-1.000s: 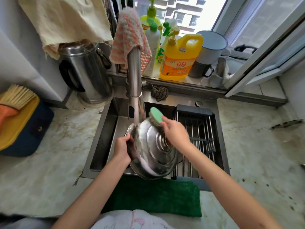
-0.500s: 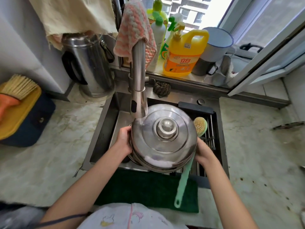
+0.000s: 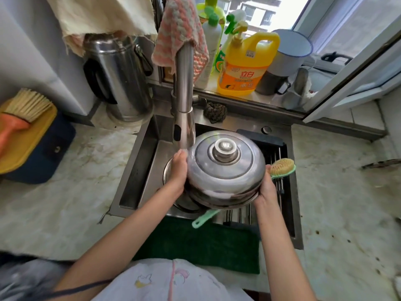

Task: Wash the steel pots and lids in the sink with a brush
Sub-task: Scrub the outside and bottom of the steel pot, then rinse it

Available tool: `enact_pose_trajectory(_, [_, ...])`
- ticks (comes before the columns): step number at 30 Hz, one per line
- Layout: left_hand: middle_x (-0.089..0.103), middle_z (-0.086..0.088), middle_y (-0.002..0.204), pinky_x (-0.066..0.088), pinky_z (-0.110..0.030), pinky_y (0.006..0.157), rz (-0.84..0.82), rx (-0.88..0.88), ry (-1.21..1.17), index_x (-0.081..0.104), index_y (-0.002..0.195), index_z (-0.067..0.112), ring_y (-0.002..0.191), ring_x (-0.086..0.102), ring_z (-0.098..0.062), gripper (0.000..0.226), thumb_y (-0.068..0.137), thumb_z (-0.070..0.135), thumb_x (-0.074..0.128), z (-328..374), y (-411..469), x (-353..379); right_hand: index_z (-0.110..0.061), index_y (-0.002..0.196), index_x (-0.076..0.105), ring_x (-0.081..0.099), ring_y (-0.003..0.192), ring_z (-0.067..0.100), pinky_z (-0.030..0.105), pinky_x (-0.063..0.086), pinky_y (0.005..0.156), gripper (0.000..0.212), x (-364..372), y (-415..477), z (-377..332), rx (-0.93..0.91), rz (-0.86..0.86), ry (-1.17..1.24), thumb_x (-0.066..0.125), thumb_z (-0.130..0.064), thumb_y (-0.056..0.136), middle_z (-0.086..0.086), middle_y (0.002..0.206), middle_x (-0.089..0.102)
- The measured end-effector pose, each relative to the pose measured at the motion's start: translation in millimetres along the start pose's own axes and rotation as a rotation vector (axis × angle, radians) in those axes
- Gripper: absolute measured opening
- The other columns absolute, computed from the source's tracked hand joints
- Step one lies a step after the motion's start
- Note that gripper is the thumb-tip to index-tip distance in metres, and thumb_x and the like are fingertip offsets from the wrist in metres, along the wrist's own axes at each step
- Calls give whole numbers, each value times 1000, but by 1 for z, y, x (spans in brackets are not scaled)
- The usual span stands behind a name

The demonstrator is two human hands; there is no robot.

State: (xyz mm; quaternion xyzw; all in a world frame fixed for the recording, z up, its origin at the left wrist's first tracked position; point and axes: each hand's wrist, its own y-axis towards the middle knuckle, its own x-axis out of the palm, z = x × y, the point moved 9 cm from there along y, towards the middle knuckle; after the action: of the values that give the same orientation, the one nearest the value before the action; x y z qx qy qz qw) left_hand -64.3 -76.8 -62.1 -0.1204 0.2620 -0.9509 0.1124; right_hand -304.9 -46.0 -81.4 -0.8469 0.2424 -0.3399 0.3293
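Over the sink, left hand fingers clasp the pot; right hand pinches pot and brush.

Strong daylight enters through the window beyond the table's far edge, where the outside view burns out to near white. It lays broad soft highlights on the steel lid and the faucet, while the sink basin beneath sits in shadow. Wide-angle distortion bows the table edges and window frame toward the corners, and the near left corner is smeared with blur.
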Motion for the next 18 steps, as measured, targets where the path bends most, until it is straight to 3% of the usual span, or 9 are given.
enact_pose_trajectory(3, [58, 9, 96, 42, -20, 79, 20, 171, 125, 51, 87, 32, 90, 55, -5, 20, 98, 23, 38, 15, -29, 11, -16, 123, 50, 61, 99, 27, 39, 51, 73, 45, 1, -5, 3, -9, 31, 52, 45, -50, 94, 14, 112, 64])
enact_pose_trajectory(5, [60, -2, 85, 44, -31, 77, 86, 132, 108, 54, 80, 21, 81, 56, -17, 10, 88, 24, 49, 16, -11, 2, -17, 118, 53, 62, 101, 27, 40, 52, 75, 44, -1, -9, 5, 9, 24, 55, 46, -52, 93, 15, 114, 64])
enact_pose_trajectory(8, [65, -13, 88, 49, -46, 91, 110, -94, -8, 65, 79, 14, 93, 62, -29, 22, 64, 29, 63, -7, 31, -11, -17, 115, 53, 64, 102, 28, 43, 53, 80, 40, -1, -15, 3, 19, 34, 70, 51, -50, 92, 14, 113, 65])
enact_pose_trajectory(10, [65, -4, 99, 47, -40, 94, 121, -94, -27, 67, 95, 18, 103, 61, -25, 20, 82, 29, 57, -7, 4, -2, -18, 116, 53, 63, 102, 27, 43, 53, 78, 39, 4, -18, -2, -16, 43, 64, 50, -49, 93, 13, 114, 65])
enact_pose_trajectory(12, [55, 9, 116, 38, -27, 97, 111, 3, 1, 53, 129, 22, 112, 52, -11, 34, 98, 25, 39, 6, -36, 9, -20, 110, 56, 61, 97, 25, 42, 52, 77, 33, 12, -22, -6, -41, 66, 84, 49, -47, 94, 11, 113, 64])
enact_pose_trajectory(13, [52, 10, 117, 36, -25, 97, 114, 33, 0, 48, 134, 23, 111, 49, -8, 36, 99, 22, 36, 6, -42, 7, -21, 105, 56, 61, 95, 24, 42, 51, 81, 29, 14, -24, -6, -48, 79, 82, 49, -47, 94, 11, 110, 64])
enact_pose_trajectory(16, [60, -4, 87, 44, -27, 79, 118, -67, -48, 58, 96, 18, 87, 58, -19, 15, 88, 18, 45, 4, -3, -9, -22, 108, 57, 62, 101, 26, 44, 50, 91, 33, 16, -25, -1, -41, 67, 19, 53, -49, 91, 10, 112, 65])
enact_pose_trajectory(18, [62, -10, 75, 48, -30, 76, 132, -159, -98, 62, 78, 10, 80, 60, -25, 18, 84, 19, 48, -11, 33, -26, -21, 113, 58, 63, 104, 27, 46, 51, 91, 39, 18, -27, 5, -20, 79, 6, 60, -50, 86, 9, 113, 67])
